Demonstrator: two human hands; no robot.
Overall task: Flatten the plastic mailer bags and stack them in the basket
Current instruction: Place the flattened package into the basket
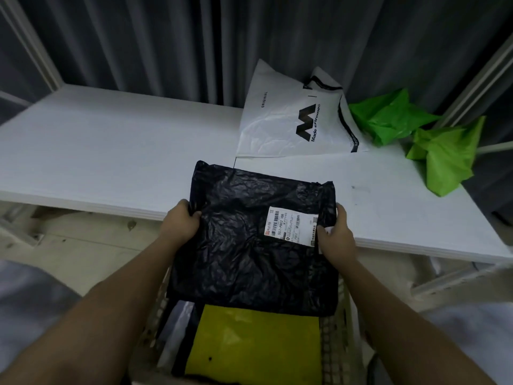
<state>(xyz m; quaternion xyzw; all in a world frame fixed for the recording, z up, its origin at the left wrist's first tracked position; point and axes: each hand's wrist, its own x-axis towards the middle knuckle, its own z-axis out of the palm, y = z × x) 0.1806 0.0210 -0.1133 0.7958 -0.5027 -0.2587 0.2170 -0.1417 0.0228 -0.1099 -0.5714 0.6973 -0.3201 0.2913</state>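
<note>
The left hand (180,222) grips the left edge of the black mailer (249,245), thumb on top and fingers curled under. The mailer, bearing a white label (291,227), is held flat, half over the table (111,151) edge and half above the basket (337,343). In the basket lies a yellow mailer (255,345). The right hand (337,234) pinches the mailer's right edge; its fingers seem tucked beneath. Farther right, a white bag (280,120) and green bags (416,134) lie on the table.
</note>
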